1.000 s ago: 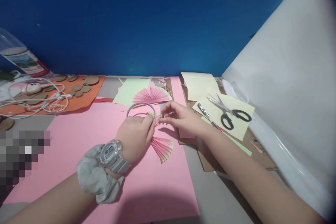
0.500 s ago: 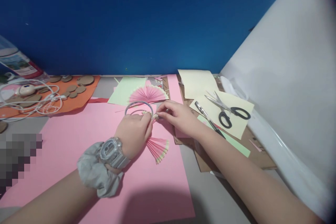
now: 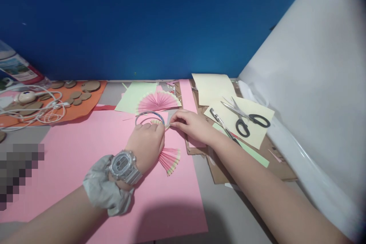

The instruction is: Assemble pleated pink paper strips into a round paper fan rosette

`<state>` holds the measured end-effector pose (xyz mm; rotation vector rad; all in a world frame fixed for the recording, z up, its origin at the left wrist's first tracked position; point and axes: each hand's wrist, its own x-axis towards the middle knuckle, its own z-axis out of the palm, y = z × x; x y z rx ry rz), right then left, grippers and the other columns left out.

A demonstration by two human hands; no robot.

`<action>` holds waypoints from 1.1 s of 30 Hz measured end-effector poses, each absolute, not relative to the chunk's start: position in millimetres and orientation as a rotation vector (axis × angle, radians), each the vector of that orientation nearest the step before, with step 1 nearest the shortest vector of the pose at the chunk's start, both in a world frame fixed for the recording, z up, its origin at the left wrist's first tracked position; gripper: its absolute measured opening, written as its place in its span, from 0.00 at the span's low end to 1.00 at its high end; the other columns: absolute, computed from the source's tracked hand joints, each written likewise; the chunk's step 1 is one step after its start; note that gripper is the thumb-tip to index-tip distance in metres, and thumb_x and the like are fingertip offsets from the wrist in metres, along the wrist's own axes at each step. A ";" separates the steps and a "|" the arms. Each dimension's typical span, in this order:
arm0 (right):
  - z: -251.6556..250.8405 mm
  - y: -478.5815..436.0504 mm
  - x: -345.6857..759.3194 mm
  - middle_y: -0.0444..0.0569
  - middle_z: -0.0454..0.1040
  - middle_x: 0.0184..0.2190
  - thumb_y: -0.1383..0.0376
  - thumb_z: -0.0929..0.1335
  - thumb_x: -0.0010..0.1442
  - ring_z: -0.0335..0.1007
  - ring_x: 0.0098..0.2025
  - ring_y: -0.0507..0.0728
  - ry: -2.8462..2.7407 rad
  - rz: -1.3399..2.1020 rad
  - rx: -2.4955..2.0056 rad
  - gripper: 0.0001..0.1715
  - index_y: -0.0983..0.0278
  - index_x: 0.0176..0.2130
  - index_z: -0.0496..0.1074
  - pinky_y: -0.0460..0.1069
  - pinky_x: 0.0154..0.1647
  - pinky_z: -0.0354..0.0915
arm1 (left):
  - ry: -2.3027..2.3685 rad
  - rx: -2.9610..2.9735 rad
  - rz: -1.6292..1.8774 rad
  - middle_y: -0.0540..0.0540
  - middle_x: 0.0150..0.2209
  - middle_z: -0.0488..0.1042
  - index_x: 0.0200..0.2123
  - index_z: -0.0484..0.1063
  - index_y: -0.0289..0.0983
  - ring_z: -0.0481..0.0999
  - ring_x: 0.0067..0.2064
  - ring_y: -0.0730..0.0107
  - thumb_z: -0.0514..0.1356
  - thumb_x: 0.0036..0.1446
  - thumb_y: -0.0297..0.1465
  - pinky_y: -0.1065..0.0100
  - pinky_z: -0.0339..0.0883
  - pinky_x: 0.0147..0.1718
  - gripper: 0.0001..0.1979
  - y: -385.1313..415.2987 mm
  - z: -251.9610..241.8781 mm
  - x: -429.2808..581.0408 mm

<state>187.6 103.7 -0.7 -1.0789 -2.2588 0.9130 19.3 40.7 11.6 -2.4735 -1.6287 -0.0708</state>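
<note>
My left hand, with a watch at the wrist, is closed over a pleated pink paper fan. Folds of this paper fan, edged in pale yellow, spread out below the fingers. Behind the knuckles stands a thin bluish ring that looks like a roll of tape. My right hand pinches a small pale bit beside the left fingertips; whether it belongs to the fan or is tape, I cannot tell. Farther back, a second pink pleated fan lies spread in a half circle. Under the hands is a large pink sheet.
Scissors and a pen lie on cream paper and cardboard at the right. Earphone wires and cardboard discs rest on orange paper at the left, near a bottle. A blue wall closes the back.
The view has shifted slightly. My right fingertips have drawn a little away from the left hand, with a pale bit showing between them. The left hand keeps its hold on the fan.
</note>
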 end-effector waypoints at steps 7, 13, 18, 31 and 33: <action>0.3 102.9 187.5 0.44 0.71 0.31 0.69 0.65 0.57 0.65 0.36 0.53 -2.278 0.929 -1.062 0.06 0.63 0.29 0.70 0.47 0.36 0.57 | -1.611 -2.476 -0.093 0.43 0.30 0.71 0.31 0.67 0.35 0.71 0.32 0.57 0.49 0.58 0.30 0.61 0.57 0.30 0.09 40.1 12.5 21.0; 1.8 102.2 188.9 0.44 0.72 0.32 0.67 0.65 0.57 0.66 0.35 0.52 -2.293 0.973 -1.037 0.05 0.63 0.31 0.71 0.46 0.35 0.58 | -1.614 -2.479 -0.057 0.43 0.30 0.71 0.32 0.67 0.35 0.71 0.33 0.57 0.49 0.57 0.30 0.61 0.58 0.31 0.09 37.6 16.7 18.2; -7.2 108.4 188.4 0.45 0.72 0.32 0.66 0.65 0.58 0.66 0.36 0.52 -2.294 0.976 -1.007 0.05 0.64 0.31 0.70 0.46 0.35 0.58 | -1.627 -2.463 -0.030 0.43 0.30 0.71 0.32 0.67 0.35 0.71 0.33 0.57 0.49 0.57 0.29 0.60 0.57 0.30 0.08 41.0 12.5 20.3; -6.8 93.9 180.0 0.46 0.70 0.31 0.70 0.64 0.58 0.64 0.37 0.53 -2.321 0.828 -0.979 0.06 0.64 0.29 0.68 0.47 0.37 0.57 | -1.587 -2.390 -0.070 0.44 0.27 0.69 0.29 0.65 0.36 0.69 0.32 0.57 0.49 0.56 0.28 0.60 0.57 0.31 0.07 17.2 11.0 6.4; -8.3 94.5 179.7 0.46 0.70 0.31 0.70 0.64 0.58 0.63 0.37 0.53 -2.319 0.821 -0.974 0.06 0.64 0.29 0.68 0.47 0.37 0.57 | -1.597 -2.378 -0.078 0.44 0.27 0.69 0.29 0.65 0.36 0.69 0.32 0.57 0.49 0.56 0.28 0.60 0.58 0.32 0.07 14.3 12.5 5.3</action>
